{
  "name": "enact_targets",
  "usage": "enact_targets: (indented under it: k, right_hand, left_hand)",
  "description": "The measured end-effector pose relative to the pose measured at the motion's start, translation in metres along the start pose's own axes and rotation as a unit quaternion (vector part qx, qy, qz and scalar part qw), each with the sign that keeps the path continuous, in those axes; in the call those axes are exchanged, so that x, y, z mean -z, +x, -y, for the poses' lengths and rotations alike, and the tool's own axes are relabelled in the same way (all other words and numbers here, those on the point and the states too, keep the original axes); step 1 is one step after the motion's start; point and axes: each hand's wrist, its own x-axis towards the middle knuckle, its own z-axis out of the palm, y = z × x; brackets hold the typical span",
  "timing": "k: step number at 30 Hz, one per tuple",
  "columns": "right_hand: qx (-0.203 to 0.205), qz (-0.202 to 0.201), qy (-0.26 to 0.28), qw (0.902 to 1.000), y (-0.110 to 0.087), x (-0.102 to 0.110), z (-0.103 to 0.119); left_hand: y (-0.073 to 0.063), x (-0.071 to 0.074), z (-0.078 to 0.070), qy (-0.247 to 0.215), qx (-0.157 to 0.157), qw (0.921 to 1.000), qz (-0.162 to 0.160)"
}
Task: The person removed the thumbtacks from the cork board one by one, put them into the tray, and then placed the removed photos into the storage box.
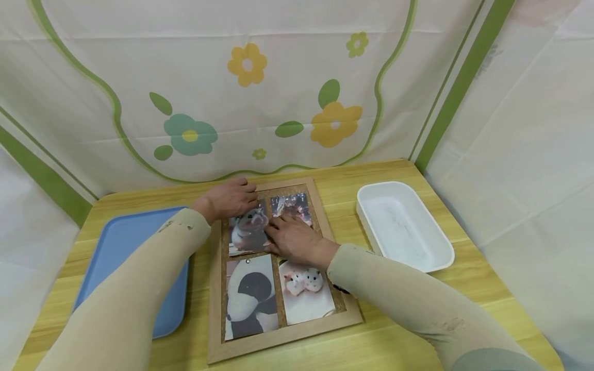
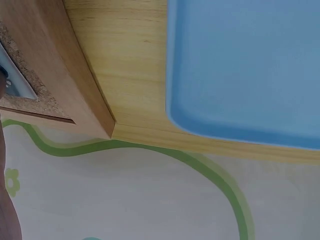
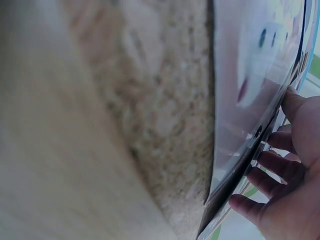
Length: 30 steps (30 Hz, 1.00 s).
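Observation:
A wood-framed cork board (image 1: 214, 309) lies on the table with photos on it. My left hand (image 1: 232, 198) rests at the top edge of the upper-left hamster photo (image 1: 243, 237); its fingertips are mostly hidden. Only a sliver of that hand (image 2: 6, 215) shows in the left wrist view, beside a photo corner (image 2: 22, 87). Palm down, my right hand (image 1: 297, 239) touches the middle of the board, between the upper-right photo (image 1: 302, 201) and the lower-right photo (image 1: 308, 304) of two hamsters. In the right wrist view its fingers are spread and slightly bent. A panda photo (image 1: 248, 293) bears a pin (image 1: 248, 261).
Left of the board lies a blue tray (image 1: 113, 242), partly under my left sleeve. On the right stands a white plastic basin (image 1: 401, 232). A flower-printed curtain (image 1: 278, 72) hangs right behind the table's back edge, and white cloth (image 1: 524, 170) borders the right side.

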Motion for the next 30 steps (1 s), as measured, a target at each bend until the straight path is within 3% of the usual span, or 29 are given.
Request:
enact_targets:
  k: [13, 30]
  right_hand:
    - [0.0, 0.001, 0.002, 1.0, -0.0006, 0.0008, 0.0012]
    - [0.003, -0.003, -0.012, 0.9999, -0.0009, 0.001, 0.0015]
  left_hand:
    - [0.0003, 0.0018, -0.001, 0.008, -0.001, 0.9998, 0.015]
    - [-0.0081, 0.0075, 0.0012, 0.001, 0.017, 0.9999, 0.001]
